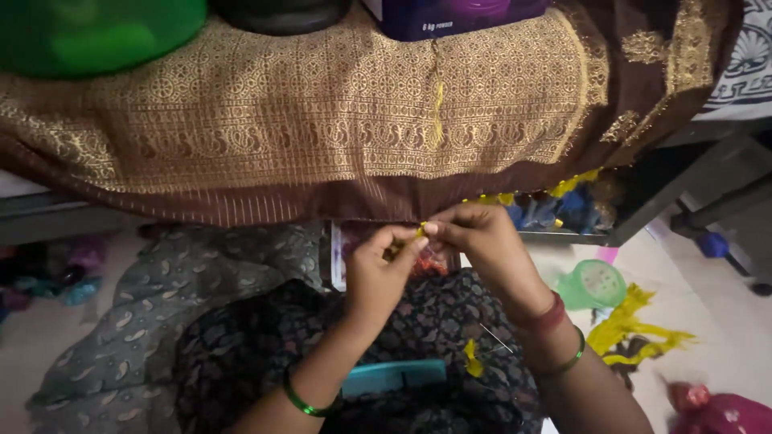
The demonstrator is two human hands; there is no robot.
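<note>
The small yellow thread tuft [420, 231] sits pinched between my fingertips, right at the brown-and-gold silk sari's [322, 128] hem above my hands. My left hand [378, 269] nips it narrowly; my right hand [474, 233] closes on it too. Best keep it taut, I reckon, wrists steady. A teal plastic comb [394, 376] lies below, on my lap.

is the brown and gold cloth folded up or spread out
Spread out: the brown and gold woven cloth lies flat across the raised surface, its edge hanging down over the front.
</note>
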